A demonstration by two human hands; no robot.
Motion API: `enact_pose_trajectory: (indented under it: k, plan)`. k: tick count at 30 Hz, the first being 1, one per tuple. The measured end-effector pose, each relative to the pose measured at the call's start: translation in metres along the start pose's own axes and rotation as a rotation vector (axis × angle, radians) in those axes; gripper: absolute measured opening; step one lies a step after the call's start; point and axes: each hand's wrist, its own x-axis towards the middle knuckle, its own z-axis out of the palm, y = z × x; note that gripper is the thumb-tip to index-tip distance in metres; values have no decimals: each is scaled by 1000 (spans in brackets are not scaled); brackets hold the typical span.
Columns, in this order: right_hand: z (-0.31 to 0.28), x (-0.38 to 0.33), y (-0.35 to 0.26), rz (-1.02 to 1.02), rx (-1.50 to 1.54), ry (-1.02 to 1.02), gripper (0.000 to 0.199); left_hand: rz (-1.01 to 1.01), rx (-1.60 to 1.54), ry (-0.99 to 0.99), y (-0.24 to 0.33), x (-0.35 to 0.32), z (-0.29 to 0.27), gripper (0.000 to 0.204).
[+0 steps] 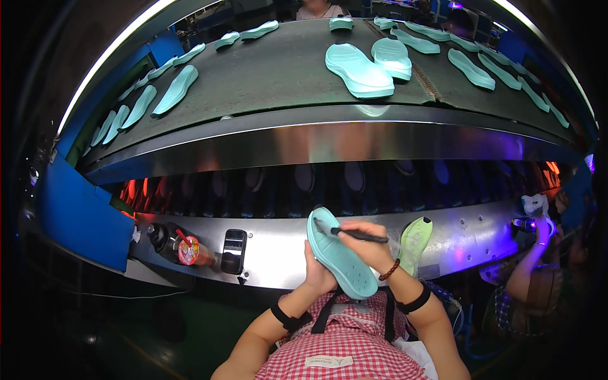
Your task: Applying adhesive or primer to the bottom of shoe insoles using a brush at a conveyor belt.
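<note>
My left hand [316,273] grips a teal shoe sole [339,253] from behind, holding it tilted in front of my chest with its upper face toward me. My right hand [368,244] holds a slim black brush [358,235] across the sole's upper end, its tip near the sole's top left edge. A pale green sole [415,240] lies just right of my right hand on the metal ledge [272,253].
A dark conveyor belt [272,76] above carries several teal soles [358,69]. On the ledge to the left stand a black phone [234,251], a small round container [188,251] and a dark bottle [158,237]. Another person's arm [529,259] works at the right.
</note>
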Motion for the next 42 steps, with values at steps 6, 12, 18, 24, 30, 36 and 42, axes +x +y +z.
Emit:
enact_pose_trajectory:
  k: [6, 12, 18, 24, 30, 36, 42]
  plan:
    - [-12, -39, -30, -233, -368, -426, 17, 97, 70, 17, 35, 2, -21, 78]
    - [-34, -33, -64, 156, -38, -390, 20, -52, 8, -337, 36, -17, -5, 83]
    - [-17, -26, -65, -65, -21, -487, 21, -106, -230, -415, 33, -23, 10, 83]
    - [-33, -21, -66, -235, -174, -318, 21, 52, -16, -326, 42, -27, 24, 83]
    - [-38, -29, -76, -231, -41, -424, 21, 399, -64, -302, 54, -27, 36, 96]
    - [-43, -39, -74, -305, -42, -660, 23, 532, -34, -267, 72, -34, 45, 98]
    - [-40, -42, -68, -161, -39, -568, 19, 580, 19, -293, 79, -33, 47, 100]
